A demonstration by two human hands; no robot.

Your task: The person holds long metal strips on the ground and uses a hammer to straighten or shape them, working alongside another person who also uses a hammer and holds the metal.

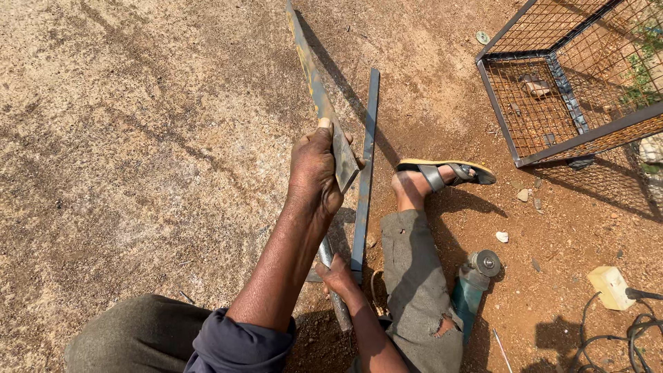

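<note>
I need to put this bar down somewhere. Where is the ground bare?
Widest bare ground lies left of the held bar. A narrower patch lies between the flat bar and the cage. It is crowded right of the leg: grinder, stones, socket box, cables.

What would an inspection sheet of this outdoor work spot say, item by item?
Surface: bare sandy ground, reddish at right.
Job's things: flat metal bar, yellowish, raised at an angle; grey bar lying beside it; a darker piece under the right hand.
Clutter: angle grinder by the knee; small stones.
Grips: left hand closed on the flat bar's near end; right hand on the darker piece, hold unclear.
Cables: black cords plugged into a white socket box.
Surroundings: wire-mesh cage frame; sandalled foot.
</note>
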